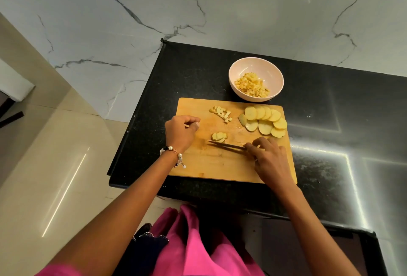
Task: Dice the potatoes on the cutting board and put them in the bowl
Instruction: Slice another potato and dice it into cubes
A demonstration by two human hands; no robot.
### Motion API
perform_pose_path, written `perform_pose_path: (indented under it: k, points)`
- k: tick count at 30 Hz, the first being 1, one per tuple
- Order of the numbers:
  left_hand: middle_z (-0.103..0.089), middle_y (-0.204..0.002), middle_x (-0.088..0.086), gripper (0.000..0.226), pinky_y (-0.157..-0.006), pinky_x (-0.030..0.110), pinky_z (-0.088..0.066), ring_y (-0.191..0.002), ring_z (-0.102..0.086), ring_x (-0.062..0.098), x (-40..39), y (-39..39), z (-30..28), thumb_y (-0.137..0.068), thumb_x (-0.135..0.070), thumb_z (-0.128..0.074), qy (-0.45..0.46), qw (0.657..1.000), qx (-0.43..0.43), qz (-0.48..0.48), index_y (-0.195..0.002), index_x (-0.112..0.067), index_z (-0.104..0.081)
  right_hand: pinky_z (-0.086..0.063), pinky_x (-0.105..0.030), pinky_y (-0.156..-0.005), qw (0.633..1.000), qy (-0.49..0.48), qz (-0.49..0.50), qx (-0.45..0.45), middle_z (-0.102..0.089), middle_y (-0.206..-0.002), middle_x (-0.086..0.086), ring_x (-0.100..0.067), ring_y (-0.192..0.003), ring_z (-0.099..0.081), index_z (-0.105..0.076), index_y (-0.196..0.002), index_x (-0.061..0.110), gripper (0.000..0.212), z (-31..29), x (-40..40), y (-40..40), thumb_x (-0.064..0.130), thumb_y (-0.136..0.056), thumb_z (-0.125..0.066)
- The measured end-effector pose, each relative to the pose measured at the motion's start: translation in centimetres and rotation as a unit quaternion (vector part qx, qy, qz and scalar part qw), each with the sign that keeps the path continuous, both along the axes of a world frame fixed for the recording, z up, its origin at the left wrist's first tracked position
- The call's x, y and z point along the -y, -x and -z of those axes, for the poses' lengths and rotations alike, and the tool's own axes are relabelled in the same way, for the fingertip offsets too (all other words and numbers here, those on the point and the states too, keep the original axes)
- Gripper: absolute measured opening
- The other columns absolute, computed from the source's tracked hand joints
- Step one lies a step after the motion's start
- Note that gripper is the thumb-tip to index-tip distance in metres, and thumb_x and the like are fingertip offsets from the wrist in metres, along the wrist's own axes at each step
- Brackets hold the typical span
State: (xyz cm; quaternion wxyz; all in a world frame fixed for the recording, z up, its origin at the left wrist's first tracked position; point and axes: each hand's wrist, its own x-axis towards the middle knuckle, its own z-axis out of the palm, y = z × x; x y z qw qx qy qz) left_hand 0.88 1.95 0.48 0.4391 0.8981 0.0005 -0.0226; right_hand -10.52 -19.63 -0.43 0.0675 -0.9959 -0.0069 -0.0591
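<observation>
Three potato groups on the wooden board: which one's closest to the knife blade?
The small partly cut potato stack just above the knife blade held by the right hand. The diced pile and fanned round slices lie farther back, toward the pink bowl.

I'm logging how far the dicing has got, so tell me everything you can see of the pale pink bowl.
The pale pink round bowl stands upright on the black speckled countertop, just beyond the wooden cutting board's far edge. It looks smooth, perhaps ceramic or plastic. A heap of small yellow diced potato pieces covers its bottom. Neither hand touches it.
</observation>
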Motion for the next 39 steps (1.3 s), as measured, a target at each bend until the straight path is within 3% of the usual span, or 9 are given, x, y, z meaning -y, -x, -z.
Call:
perform_pose_path:
  k: [10,14,16,18,22,27,30,36,39]
  points:
    - [-0.072,-0.094,0.000,0.017,-0.079,0.020,-0.052,-0.080,-0.066,0.011,0.5,-0.2,-0.2,-0.083,-0.013,-0.069,0.027,1.000,0.003,-0.007,-0.099,-0.013,-0.073,-0.040,-0.044,-0.070,0.994,-0.041,0.099,0.003,-0.058,-0.106,-0.011,-0.031,-0.098,-0.049,-0.066,-0.113,0.018,0.025,0.6,-1.1,-4.8,0.010,-0.091,-0.058]
    - [-0.072,-0.092,-0.001,0.015,-0.073,0.014,-0.050,-0.075,-0.064,0.007,1.1,-0.4,-0.2,-0.083,-0.014,-0.069,0.037,0.999,0.010,-0.004,-0.097,-0.015,-0.074,-0.044,-0.040,-0.074,0.973,-0.196,0.120,-0.017,-0.060,-0.097,-0.006,-0.027,-0.094,-0.053,-0.068,-0.115,0.014,0.027,-0.2,-0.4,-4.3,0.009,-0.092,-0.057]
    - [-0.072,-0.092,-0.002,0.014,-0.069,0.007,-0.045,-0.076,-0.062,0.005,1.6,-0.3,-0.2,-0.083,-0.016,-0.069,0.031,0.999,0.030,0.004,-0.096,-0.015,-0.074,-0.044,-0.034,-0.080,0.940,-0.297,0.165,-0.027,-0.066,-0.103,-0.006,-0.023,-0.096,-0.056,-0.067,-0.116,0.012,0.026,-1.3,0.3,-3.6,0.011,-0.092,-0.059]
    - [-0.072,-0.092,-0.002,0.013,-0.071,0.012,-0.047,-0.080,-0.061,0.006,2.7,-0.3,-0.1,-0.082,-0.020,-0.069,0.019,0.998,0.053,0.033,-0.094,-0.015,-0.074,-0.045,-0.032,-0.084,0.898,-0.378,0.221,-0.043,-0.068,-0.107,-0.003,-0.018,-0.098,-0.057,-0.068,-0.116,0.013,0.025,-2.0,1.3,-2.8,0.014,-0.091,-0.061]
    - [-0.066,-0.094,0.002,0.027,-0.074,0.030,-0.041,-0.093,-0.053,0.020,6.4,-0.8,0.4,-0.080,-0.038,-0.069,-0.077,0.983,0.101,0.135,-0.101,-0.021,-0.072,-0.050,-0.042,-0.088,0.850,-0.438,0.289,-0.039,-0.069,-0.103,-0.005,-0.020,-0.097,-0.060,-0.066,-0.117,0.012,0.028,-2.3,2.6,-1.1,0.015,-0.090,-0.063]
    - [-0.053,-0.114,-0.001,0.046,-0.082,0.034,-0.030,-0.108,-0.040,0.020,10.8,-1.5,0.0,-0.077,-0.056,-0.063,-0.276,0.931,0.123,0.206,-0.115,-0.029,-0.064,-0.045,-0.031,-0.071,0.836,-0.448,0.317,-0.017,-0.068,-0.105,-0.004,-0.015,-0.091,-0.054,-0.066,-0.119,0.013,0.029,-1.8,2.8,0.6,0.016,-0.090,-0.062]
    - [-0.054,-0.114,-0.002,0.046,-0.081,0.037,-0.029,-0.109,-0.039,0.021,11.7,-1.9,0.2,-0.076,-0.058,-0.063,-0.326,0.912,0.123,0.218,-0.110,-0.028,-0.065,-0.049,-0.038,-0.089,0.830,-0.446,0.334,-0.007,-0.068,-0.110,-0.004,-0.017,-0.102,-0.058,-0.066,-0.117,0.012,0.028,-1.8,2.5,1.2,0.015,-0.090,-0.063]
    - [-0.063,-0.101,-0.006,0.024,-0.079,0.037,-0.028,-0.106,-0.042,0.019,11.6,-2.5,0.3,-0.081,-0.047,-0.063,-0.274,0.927,0.123,0.226,-0.097,-0.030,-0.070,-0.050,-0.037,-0.088,0.831,-0.445,0.334,0.009,-0.068,-0.106,-0.003,-0.013,-0.094,-0.058,-0.066,-0.117,0.010,0.028,-1.8,2.1,1.4,0.016,-0.089,-0.064]
    - [-0.066,-0.093,-0.004,0.018,-0.075,0.034,-0.028,-0.098,-0.047,0.019,11.3,-2.3,0.0,-0.081,-0.040,-0.066,-0.187,0.949,0.148,0.207,-0.092,-0.027,-0.073,-0.050,-0.039,-0.090,0.830,-0.451,0.329,0.021,-0.069,-0.105,-0.002,-0.016,-0.096,-0.060,-0.066,-0.117,0.014,0.028,-2.1,1.8,1.1,0.017,-0.089,-0.064]
